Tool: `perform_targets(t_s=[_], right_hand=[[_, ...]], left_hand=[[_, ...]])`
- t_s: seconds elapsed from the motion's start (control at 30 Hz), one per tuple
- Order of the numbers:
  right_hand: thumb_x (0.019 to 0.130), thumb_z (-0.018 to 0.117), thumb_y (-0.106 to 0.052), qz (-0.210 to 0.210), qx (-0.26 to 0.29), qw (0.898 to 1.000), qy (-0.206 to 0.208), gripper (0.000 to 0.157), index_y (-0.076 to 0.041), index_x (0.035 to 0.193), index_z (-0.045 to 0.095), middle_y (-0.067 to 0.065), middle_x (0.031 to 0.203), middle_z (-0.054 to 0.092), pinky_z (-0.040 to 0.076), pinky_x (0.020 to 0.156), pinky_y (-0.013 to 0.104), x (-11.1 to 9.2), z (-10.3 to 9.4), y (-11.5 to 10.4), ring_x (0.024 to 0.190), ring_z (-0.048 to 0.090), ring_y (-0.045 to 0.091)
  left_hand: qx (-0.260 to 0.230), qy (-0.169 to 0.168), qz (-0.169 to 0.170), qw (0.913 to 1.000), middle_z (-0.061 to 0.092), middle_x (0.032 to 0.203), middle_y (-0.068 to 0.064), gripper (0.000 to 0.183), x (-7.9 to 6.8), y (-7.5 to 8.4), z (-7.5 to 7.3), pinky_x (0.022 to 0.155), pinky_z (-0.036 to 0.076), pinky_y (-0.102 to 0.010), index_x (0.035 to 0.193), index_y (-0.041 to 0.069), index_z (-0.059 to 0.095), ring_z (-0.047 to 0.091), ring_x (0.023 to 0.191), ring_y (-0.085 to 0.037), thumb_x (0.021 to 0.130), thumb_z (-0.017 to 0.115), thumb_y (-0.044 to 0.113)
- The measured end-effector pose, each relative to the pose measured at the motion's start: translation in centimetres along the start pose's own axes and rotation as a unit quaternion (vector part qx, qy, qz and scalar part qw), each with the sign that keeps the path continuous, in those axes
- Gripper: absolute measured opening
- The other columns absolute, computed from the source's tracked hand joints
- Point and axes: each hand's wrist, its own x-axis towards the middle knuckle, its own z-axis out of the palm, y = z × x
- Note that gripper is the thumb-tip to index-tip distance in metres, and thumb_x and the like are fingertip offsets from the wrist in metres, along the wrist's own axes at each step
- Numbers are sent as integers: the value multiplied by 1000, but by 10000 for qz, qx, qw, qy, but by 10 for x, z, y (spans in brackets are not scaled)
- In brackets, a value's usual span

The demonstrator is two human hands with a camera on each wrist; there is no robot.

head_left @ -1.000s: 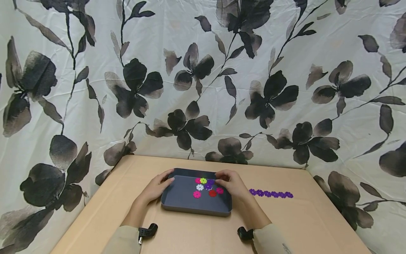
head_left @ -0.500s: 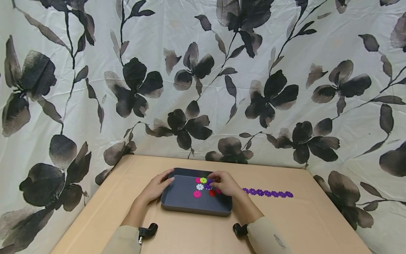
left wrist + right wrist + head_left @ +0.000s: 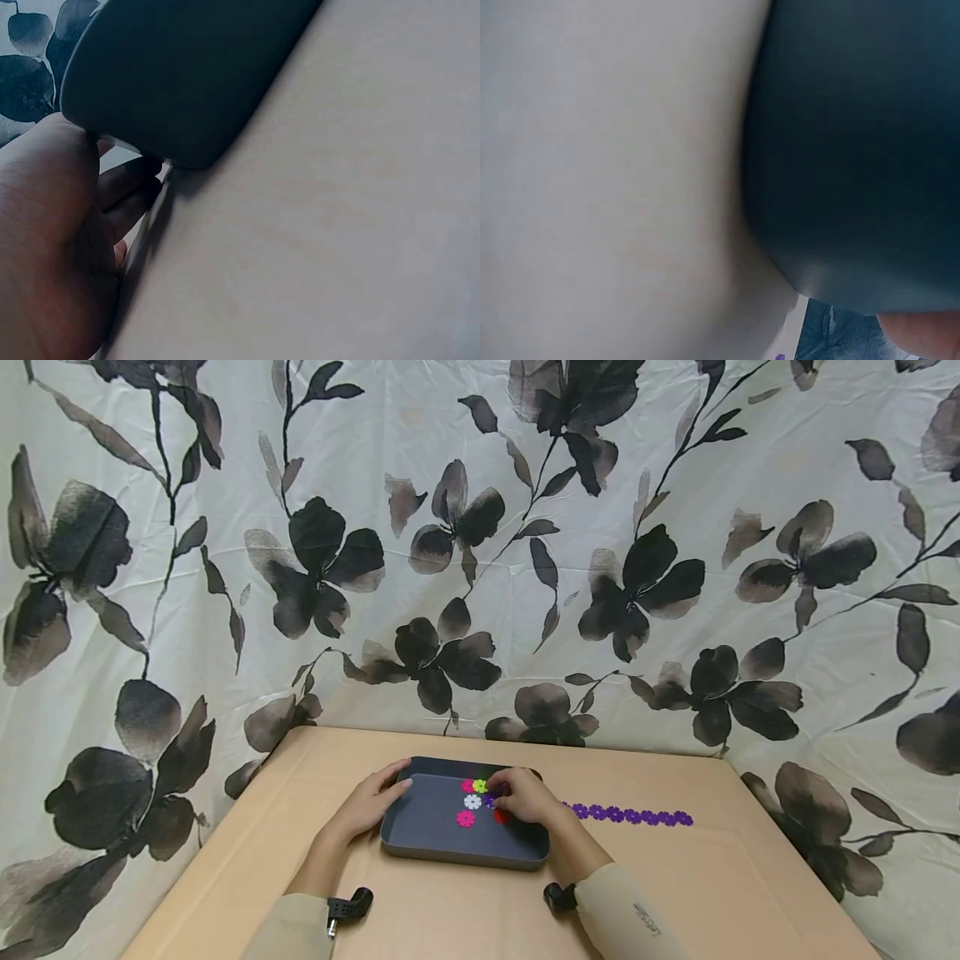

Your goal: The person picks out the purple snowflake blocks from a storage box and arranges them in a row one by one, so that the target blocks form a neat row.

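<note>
A dark grey rectangular tray [image 3: 435, 827] lies on the table with several small flower-shaped plastic pieces inside. My left hand [image 3: 367, 802] grips its left rim, thumb over the edge and fingers outside; in the left wrist view the hand [image 3: 45, 225] is at the tray wall [image 3: 180, 82]. Over the right part of the tray, my right hand [image 3: 525, 795] has bent fingers down at a purple flower piece [image 3: 489, 800]; I cannot tell whether it is pinched. Around it lie a white piece [image 3: 472, 802], a yellow-green piece [image 3: 480, 786], a pink piece [image 3: 466, 818] and a partly covered red piece [image 3: 501, 817].
Right of the tray, a row of purple flower pieces [image 3: 633, 817] runs along the tan table [image 3: 675, 877], its left end behind my right wrist. A white cloth with dark flowers [image 3: 555, 568] hangs behind the table.
My right hand has moved left from the tray's right rim, further in over the flower pieces, with its fingers bent more. My left hand and the tray stay put.
</note>
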Motion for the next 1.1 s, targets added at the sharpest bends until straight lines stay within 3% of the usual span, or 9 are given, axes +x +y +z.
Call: perform_targets(t_s=[0.23,0.77,1.1], right_hand=[[91,77,-2,-95,-167,9998,33,20,-6,111,78,6,104,74,52,74,31,2,1,-1,82,57,14],[89,82,-7,117,28,9998,-133,13,-11,99,76,1,93,68,47,67,26,2,1,0,76,55,14],[88,83,-6,131,22,9999,-40,12,-11,97,77,2,97,64,50,76,30,1,2,-1,86,58,15]], left_hand=[[53,-28,31,10000,41,165,-11,63,1,-2,0,127,30,-58,160,21,43,36,154,-38,106,57,49],[98,-8,28,9999,41,166,-11,62,1,-3,0,127,29,-58,160,22,43,36,154,-38,106,57,49],[135,-4,52,9999,40,166,-11,61,0,-3,-1,127,29,-58,160,22,43,35,155,-38,106,56,48]])
